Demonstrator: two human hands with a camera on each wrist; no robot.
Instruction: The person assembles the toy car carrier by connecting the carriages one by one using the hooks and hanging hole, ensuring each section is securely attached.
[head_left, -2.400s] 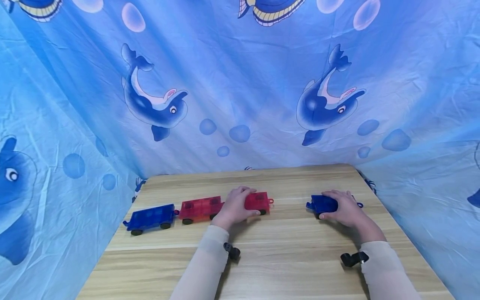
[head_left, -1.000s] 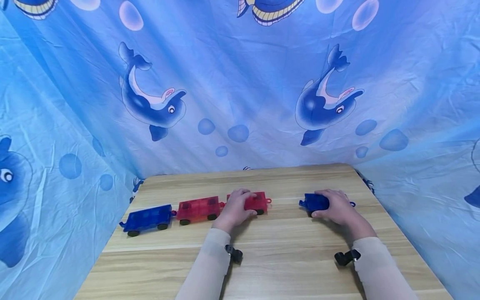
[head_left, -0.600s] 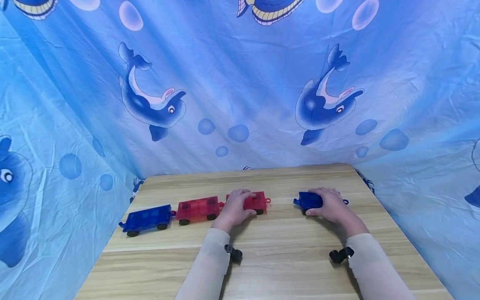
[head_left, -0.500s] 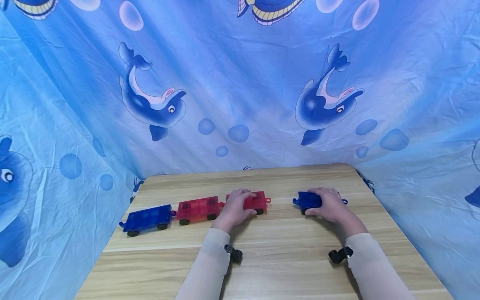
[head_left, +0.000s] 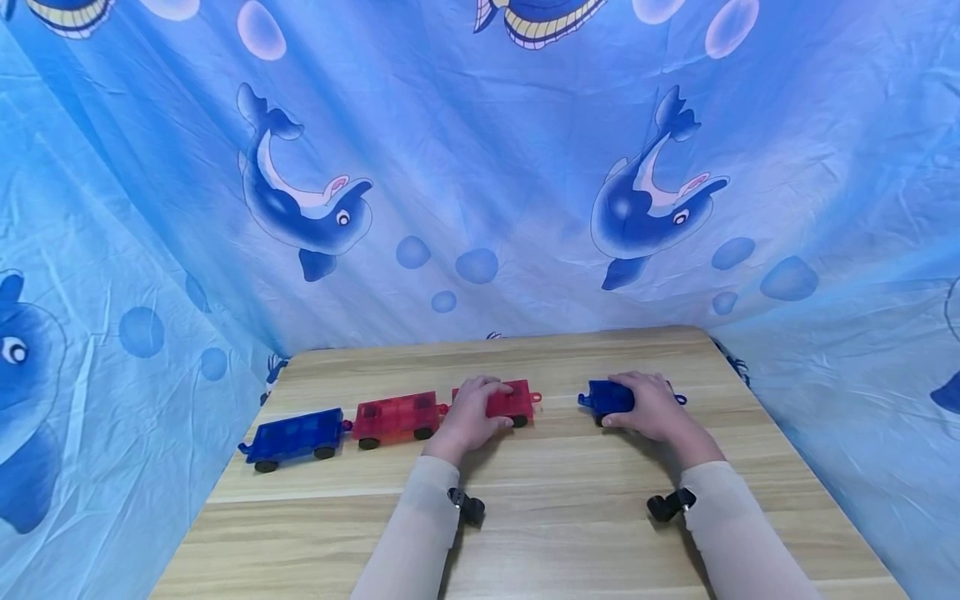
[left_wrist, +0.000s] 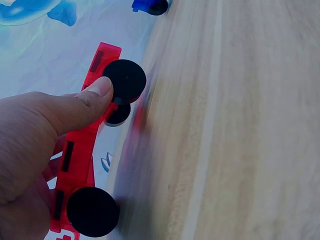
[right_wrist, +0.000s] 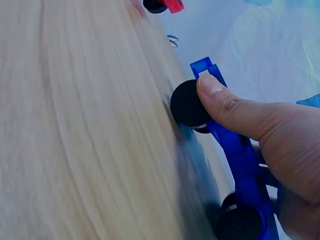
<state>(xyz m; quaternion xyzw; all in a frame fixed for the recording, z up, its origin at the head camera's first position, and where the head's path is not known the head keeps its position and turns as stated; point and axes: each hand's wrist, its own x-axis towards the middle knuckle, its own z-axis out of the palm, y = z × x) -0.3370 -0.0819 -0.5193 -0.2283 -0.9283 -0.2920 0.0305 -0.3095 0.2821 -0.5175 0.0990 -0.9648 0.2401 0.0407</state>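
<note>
My left hand (head_left: 472, 414) grips a translucent red toy train car (head_left: 513, 402) with black wheels, thumb on the near side and fingers over the far side. In the left wrist view the thumb lies against a front wheel (left_wrist: 124, 80). To the right, my right hand (head_left: 651, 406) holds a translucent blue toy train car (head_left: 609, 397) the same way, its thumb by a wheel (right_wrist: 189, 104) in the right wrist view. The blue car's hook (head_left: 584, 400) faces the red car's loop (head_left: 536, 397), with a short gap of table between them.
Left of my left hand, a second red car (head_left: 396, 417) is joined to the held red one, and another blue car (head_left: 295, 437) ends the row. All stand on a wooden table (head_left: 555, 517). A blue dolphin-print curtain (head_left: 480, 167) hangs behind and beside it.
My right hand has moved the blue car leftward across the table, narrowing the gap to the red car. My left hand keeps its hold, nearly still.
</note>
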